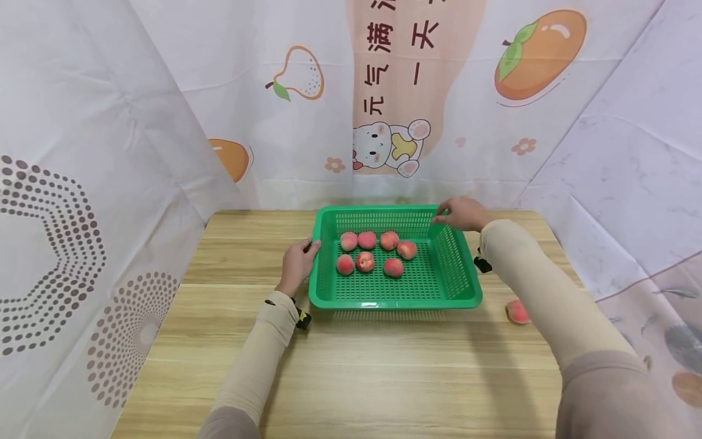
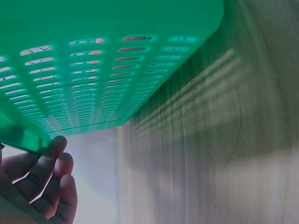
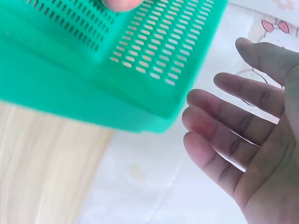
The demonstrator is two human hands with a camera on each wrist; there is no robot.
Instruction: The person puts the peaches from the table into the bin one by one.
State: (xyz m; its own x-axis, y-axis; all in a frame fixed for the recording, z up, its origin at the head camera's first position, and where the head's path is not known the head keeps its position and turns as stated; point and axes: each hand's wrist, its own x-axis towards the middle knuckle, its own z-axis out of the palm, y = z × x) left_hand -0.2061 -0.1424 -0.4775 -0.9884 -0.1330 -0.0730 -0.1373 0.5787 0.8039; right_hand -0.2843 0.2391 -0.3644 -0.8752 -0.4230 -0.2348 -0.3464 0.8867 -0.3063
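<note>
A green plastic basket [image 1: 395, 304] with slotted walls stands on the wooden table. Several red-pink peaches [image 1: 393, 267] lie inside it, mostly toward the left half. At the basket's left side, my left hand [image 1: 298, 263] grips the rim, thumb on top. From below, the left wrist view shows its fingers [image 2: 41, 179] bent up against the rim. My right hand [image 1: 463, 213] is by the back right corner. In the right wrist view the right hand [image 3: 254, 126] has its fingers spread loosely, a little apart from the rim, holding nothing.
One loose peach [image 1: 517, 311] lies on the table [image 1: 417, 378] to the right of the basket, partly behind the right forearm. A printed white curtain [image 1: 307, 134] hangs just behind the table's back edge, with more cloth at both sides.
</note>
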